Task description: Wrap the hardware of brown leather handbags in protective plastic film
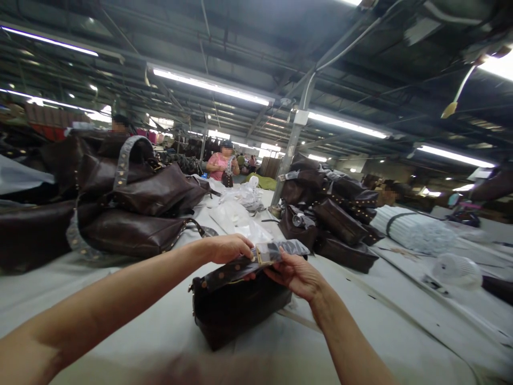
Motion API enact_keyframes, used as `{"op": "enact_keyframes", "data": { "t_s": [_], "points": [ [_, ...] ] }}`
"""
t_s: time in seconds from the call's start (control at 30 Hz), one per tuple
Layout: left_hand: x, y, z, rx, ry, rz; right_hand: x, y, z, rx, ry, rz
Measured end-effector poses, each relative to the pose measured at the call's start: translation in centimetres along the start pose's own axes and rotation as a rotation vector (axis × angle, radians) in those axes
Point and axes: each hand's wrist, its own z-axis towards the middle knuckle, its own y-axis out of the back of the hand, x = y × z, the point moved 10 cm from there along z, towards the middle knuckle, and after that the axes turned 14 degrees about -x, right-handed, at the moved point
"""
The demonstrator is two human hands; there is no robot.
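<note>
Fingers [245, 245] of the left hand [228, 248] and right hand [297, 275] are clamped on a plastic-wrapped studded strap [276, 250], held over a dark brown handbag [236, 307] standing near on the white table [380, 315]; its inside is not shown. Piled handbags [128, 208] are seen left and far right under fluorescent tubes [210, 85].

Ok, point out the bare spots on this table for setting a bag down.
Bare tabletop lies front left, between the left forearm and the left bag pile. Another patch: front right, between the right hand and the white bundle. Crowded behind the held bag: plastic wrappers, right bag pile.
</note>
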Motion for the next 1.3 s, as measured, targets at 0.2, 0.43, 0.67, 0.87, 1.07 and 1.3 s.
{"op": "enact_keyframes", "data": {
  "t_s": [0.2,0.43,0.67,0.87,1.07,1.3],
  "points": [
    [-0.4,0.3,-0.2,-0.042,-0.053,0.013,0.3,-0.5,-0.4,0.065,-0.013,-0.042],
    [-1.2,0.8,-0.2,-0.119,-0.143,0.024,0.2,-1.0,-0.6,0.117,0.055,-0.187],
    [-1.4,1.2,0.6,-0.184,-0.087,0.091,0.5,-0.9,-0.3,0.013,0.121,-0.361],
    [-1.4,1.6,1.5,-0.267,-0.045,0.099,0.1,-0.9,-0.3,-0.036,0.162,-0.393],
    [-0.6,2.1,2.0,-0.32,-0.022,0.102,-0.3,-1.1,-0.3,-0.124,0.179,-0.442],
    [-0.6,2.7,1.9,-0.411,-0.027,0.102,0.1,-2.0,-1.0,-0.136,0.203,-0.522]
  ]
}}
